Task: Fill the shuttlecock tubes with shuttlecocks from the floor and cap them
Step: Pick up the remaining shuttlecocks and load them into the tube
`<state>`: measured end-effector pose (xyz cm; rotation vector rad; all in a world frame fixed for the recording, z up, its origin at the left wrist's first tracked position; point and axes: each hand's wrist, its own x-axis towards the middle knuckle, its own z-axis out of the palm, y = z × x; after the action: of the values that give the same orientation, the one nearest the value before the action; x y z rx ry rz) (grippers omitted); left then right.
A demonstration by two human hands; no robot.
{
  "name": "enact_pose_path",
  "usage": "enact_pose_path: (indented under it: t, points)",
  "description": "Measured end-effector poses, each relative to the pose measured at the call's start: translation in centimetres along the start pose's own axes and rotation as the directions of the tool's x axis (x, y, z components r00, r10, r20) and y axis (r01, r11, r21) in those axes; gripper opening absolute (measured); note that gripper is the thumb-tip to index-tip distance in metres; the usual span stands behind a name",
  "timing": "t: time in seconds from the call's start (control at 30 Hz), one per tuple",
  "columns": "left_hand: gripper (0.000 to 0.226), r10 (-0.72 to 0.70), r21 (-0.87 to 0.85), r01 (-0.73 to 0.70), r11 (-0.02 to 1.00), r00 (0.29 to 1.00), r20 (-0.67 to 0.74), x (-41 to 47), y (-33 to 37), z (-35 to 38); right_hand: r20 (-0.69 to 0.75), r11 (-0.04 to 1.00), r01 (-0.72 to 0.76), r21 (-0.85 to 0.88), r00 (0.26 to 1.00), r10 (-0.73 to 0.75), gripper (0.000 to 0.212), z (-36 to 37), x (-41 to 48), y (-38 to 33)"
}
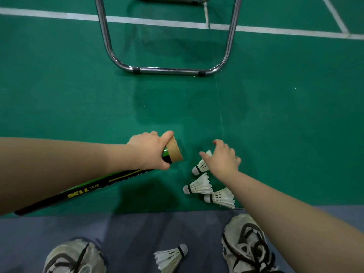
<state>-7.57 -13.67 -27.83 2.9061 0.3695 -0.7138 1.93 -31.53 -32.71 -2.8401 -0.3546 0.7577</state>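
Green-and-black cardboard shuttlecock tube (173, 152) slants low over the green court floor (275, 115), grasped near its open mouth by the left hand (151, 148); right hand (222, 158), released, reaches over the nearest white feather shuttlecock (201, 166); pinching its skirt could crush feathers and jam entry.

Tube (92, 187): glossy printed skin, black and green; end (175, 151) at centre bare brown cardboard, matt.
Shuttlecocks (200, 185), 5 o'clock: white feathers, matt, ribbed; smooth rounded heads.
Floor (78, 95): green mat, matt, fine-grained; grey strip (137, 233) at 6 o'clock, matt, smoother.
Frame (167, 70), 12 o'clock: polished chrome tubing, mirror-bright; dull black sleeves (136, 70).
Shoes (244, 243), 7 and 5 o'clock: mesh cloth, woven black laces (260, 251).
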Motion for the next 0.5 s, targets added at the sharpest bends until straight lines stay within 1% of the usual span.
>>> enact_pose_path:
  t: [0.03,0.1,0.13,0.17,0.2,0.23,0.3,0.37,0.43,0.5]
  points:
    - [0.086,0.008,0.012,-0.008,1.0,1.0,0.001,-0.2,0.0,0.2,0.036,0.999,-0.035,0.02,0.999,0.035,0.052,0.4,0.2,0.3]
    - [0.086,0.017,0.02,-0.017,1.0,1.0,-0.002,-0.4,-0.1,0.5,0.106,0.987,-0.121,0.107,0.988,0.11,0.04,0.6,0.3,0.4]
    - [0.086,0.017,0.019,-0.016,1.0,1.0,-0.005,-0.5,-0.2,0.5,0.116,0.973,-0.16,0.169,0.983,0.141,0.035,0.6,0.2,0.4]
    - [0.086,0.015,0.016,-0.015,1.0,1.0,-0.007,-0.6,-0.3,0.5,0.092,0.959,-0.174,0.224,0.983,0.157,0.032,0.6,0.2,0.3]
    - [0.087,0.013,0.012,-0.013,1.0,1.0,-0.009,-0.6,-0.4,0.5,0.023,0.943,-0.159,0.293,0.987,0.159,0.03,0.5,0.2,0.1]
    - [0.087,0.011,0.005,-0.011,1.0,1.0,-0.01,-0.7,-0.5,0.5,-0.065,0.919,-0.111,0.378,0.987,0.146,0.028,0.2,0.1,-0.2]
    - [0.087,0.007,-0.009,-0.007,1.0,1.0,-0.011,-0.7,-0.7,0.5,-0.207,0.819,0.033,0.574,0.973,0.106,0.025,-0.7,0.1,-1.4]
    - [0.086,0.002,-0.032,-0.002,0.999,1.0,-0.012,-0.9,-1.1,0.4,-0.243,0.701,0.15,0.697,0.969,0.034,0.02,-1.6,-0.2,-3.1]
    - [0.085,0.01,-0.065,-0.011,0.998,1.0,-0.023,-0.9,-1.4,0.1,-0.194,0.624,0.197,0.756,0.978,-0.074,0.019,-2.2,-0.8,-4.8]
    - [0.085,0.017,-0.101,-0.022,0.995,0.999,-0.05,-0.9,-1.7,-0.4,-0.061,0.565,0.177,0.806,0.974,-0.218,0.02,-2.3,-1.5,-6.1]
